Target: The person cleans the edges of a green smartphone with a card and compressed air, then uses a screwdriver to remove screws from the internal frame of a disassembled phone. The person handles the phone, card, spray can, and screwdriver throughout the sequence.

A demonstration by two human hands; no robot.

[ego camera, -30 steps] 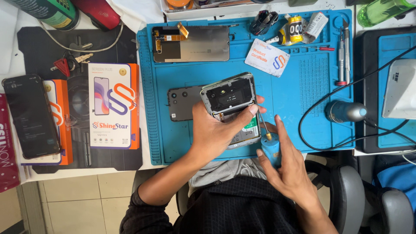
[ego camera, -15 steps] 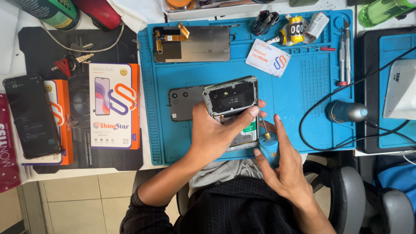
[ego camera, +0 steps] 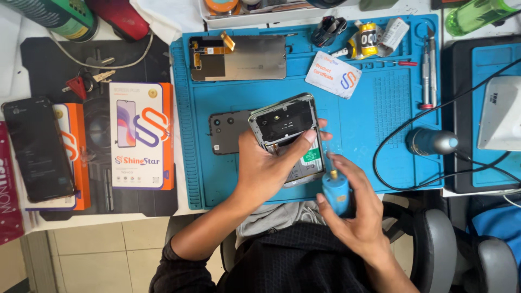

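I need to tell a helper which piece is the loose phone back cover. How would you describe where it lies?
Start at the big blue work mat in the middle of the desk. The back cover lies flat on it, just left of the opened phone in the left hand. It is a dark slab with small camera holes.

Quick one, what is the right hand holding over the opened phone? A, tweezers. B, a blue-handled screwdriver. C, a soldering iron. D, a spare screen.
B: the right hand grips a blue-handled screwdriver with its tip at the opened phone, which the left hand holds above the blue work mat.
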